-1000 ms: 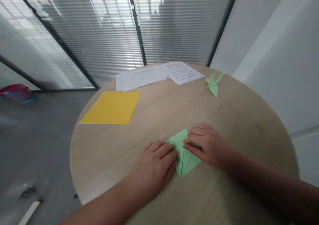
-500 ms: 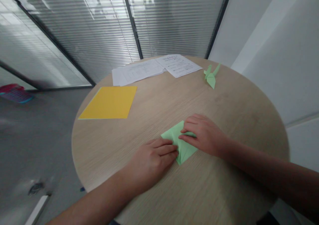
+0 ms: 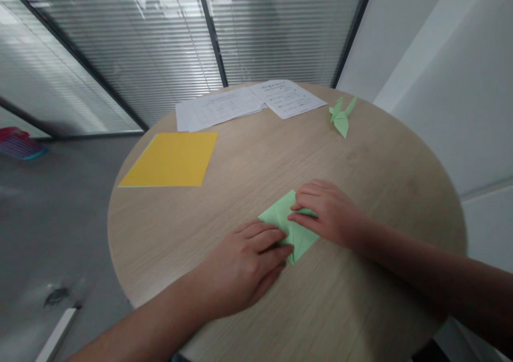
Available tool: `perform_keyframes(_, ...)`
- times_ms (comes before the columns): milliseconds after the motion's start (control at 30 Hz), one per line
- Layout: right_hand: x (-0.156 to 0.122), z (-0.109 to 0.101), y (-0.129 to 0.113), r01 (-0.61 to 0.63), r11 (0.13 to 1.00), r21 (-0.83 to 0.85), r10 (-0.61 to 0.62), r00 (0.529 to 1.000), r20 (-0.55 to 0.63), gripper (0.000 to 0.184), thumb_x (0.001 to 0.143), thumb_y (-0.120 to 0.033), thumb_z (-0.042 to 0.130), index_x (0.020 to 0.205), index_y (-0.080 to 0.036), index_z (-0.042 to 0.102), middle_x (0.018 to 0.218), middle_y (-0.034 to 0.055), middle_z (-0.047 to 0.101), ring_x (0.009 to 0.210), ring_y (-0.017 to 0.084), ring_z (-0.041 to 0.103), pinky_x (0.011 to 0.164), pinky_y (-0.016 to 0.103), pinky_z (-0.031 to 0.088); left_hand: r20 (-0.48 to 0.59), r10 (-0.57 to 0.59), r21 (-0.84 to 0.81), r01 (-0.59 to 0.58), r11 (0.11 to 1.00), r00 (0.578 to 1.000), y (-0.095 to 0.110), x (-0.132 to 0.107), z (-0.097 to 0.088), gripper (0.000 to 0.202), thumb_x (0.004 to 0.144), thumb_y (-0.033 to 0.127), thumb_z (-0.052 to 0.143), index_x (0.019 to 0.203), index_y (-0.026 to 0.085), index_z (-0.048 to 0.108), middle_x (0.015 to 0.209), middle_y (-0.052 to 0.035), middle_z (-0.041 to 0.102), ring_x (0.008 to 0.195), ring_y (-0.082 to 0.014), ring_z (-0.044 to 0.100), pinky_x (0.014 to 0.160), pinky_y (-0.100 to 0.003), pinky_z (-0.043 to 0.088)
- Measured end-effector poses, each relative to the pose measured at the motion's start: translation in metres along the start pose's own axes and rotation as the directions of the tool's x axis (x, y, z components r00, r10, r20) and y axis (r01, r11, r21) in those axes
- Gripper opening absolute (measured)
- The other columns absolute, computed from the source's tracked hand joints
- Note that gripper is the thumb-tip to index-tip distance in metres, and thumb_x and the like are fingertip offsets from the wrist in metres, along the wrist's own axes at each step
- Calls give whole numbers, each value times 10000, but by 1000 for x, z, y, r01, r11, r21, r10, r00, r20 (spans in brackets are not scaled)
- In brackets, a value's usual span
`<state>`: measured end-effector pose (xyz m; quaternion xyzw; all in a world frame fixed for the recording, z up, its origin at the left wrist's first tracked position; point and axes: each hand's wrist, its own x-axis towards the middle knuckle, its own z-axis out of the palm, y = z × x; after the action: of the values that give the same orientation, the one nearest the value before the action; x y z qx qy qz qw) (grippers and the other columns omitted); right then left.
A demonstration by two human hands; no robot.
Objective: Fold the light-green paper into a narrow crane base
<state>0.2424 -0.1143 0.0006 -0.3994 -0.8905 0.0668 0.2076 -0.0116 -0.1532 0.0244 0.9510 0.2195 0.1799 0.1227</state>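
A folded sheet of green origami paper lies flat on the table, its creased diamond shape pointing toward me. My left hand is palm down, with outstretched fingers resting on the paper's left and lower part and a gap between two of them. At the upper right edge, my right hand is closed, pinching a raised flap between thumb and fingers. Part of the paper is hidden under both hands. Farther back stands a finished-looking green paper crane.
The round wooden table bears yellow paper at the left and printed white sheets at the far edge. Blinds cover the glass behind, and a white wall rises on the right. A colourful basket stands on the floor.
My left fingers have slid slightly right over the paper's lower part and spread a little. The right hand keeps its pinch. The whole view has shifted slightly.
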Motion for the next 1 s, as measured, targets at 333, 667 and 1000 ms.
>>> perform_keyframes(333,-1,1,0,11,1000,-18,-11,1000,7,206,1005,-340,651,872,-188,692,870,59,670,878,236,585,828,374,418,-5,43,-17,-43,999,999,-2,2,-1,250,1039,172,521,1129,150,752,1068,-89,757,1057,-213,712,1008,-390,589)
perform_keyframes(667,-4,0,0,33,999,-10,-33,999,-3,211,1035,-206,524,972,-176,723,954,91,723,922,249,620,876,397,464,1,46,-16,-46,999,999,-3,-1,0,242,1027,169,539,1160,145,740,1133,-95,758,1074,-224,716,1026,-405,577)
perform_keyframes(1000,0,-3,3,14,998,54,-15,1000,19,221,993,-172,555,997,-179,776,952,96,731,896,231,645,839,376,497,26,30,-26,-29,999,999,-3,0,1,229,1026,185,539,1153,159,728,1117,-73,746,1044,-222,705,991,-403,579)
